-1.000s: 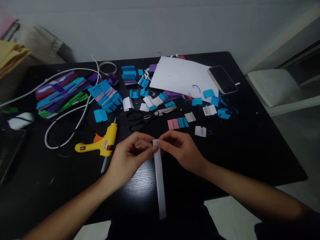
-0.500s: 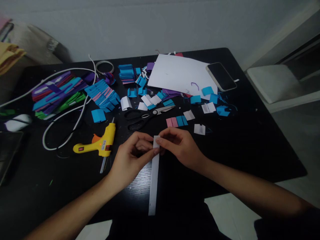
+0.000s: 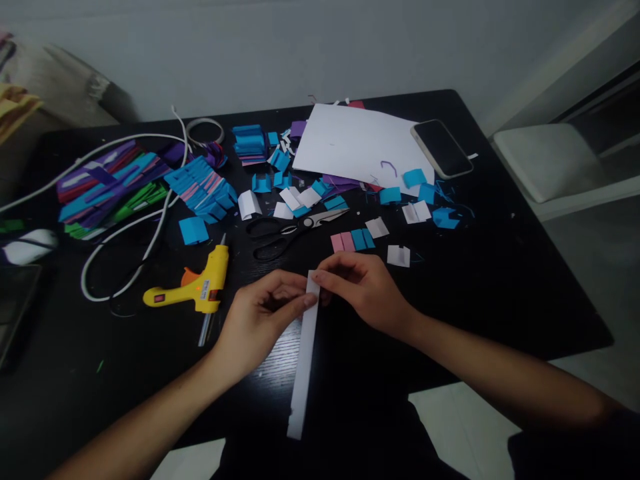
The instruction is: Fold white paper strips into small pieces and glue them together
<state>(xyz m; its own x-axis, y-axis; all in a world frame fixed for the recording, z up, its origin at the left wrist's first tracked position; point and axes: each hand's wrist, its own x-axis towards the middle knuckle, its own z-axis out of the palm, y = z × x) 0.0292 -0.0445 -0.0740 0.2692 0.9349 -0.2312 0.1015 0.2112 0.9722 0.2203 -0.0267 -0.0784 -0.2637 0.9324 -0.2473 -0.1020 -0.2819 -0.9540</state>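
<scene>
A long white paper strip [image 3: 303, 363] hangs down from between my two hands, above the near part of the black table. My left hand [image 3: 267, 317] pinches the strip near its top, with the thumb on its face. Higher up, my right hand [image 3: 363, 290] grips the strip's top end from the right, thumb in front and fingers partly hidden behind. Just beyond my hands lie a joined pink and blue folded piece [image 3: 353, 241] and black-handled scissors [image 3: 295, 229]. To the left of my left hand rests a yellow glue gun [image 3: 213, 277].
Small blue and white folded papers [image 3: 390, 195] are scattered beyond my hands. A large white sheet [image 3: 350, 140] and a phone [image 3: 441, 149] lie at the back. Bundled coloured strips [image 3: 110, 183] and a looped white cable [image 3: 163, 227] are at the left, near a mouse [image 3: 31, 247].
The lower end of the white strip has swung slightly left and toward me. Both hands keep their pinch on it. The whole view has shifted a little.
</scene>
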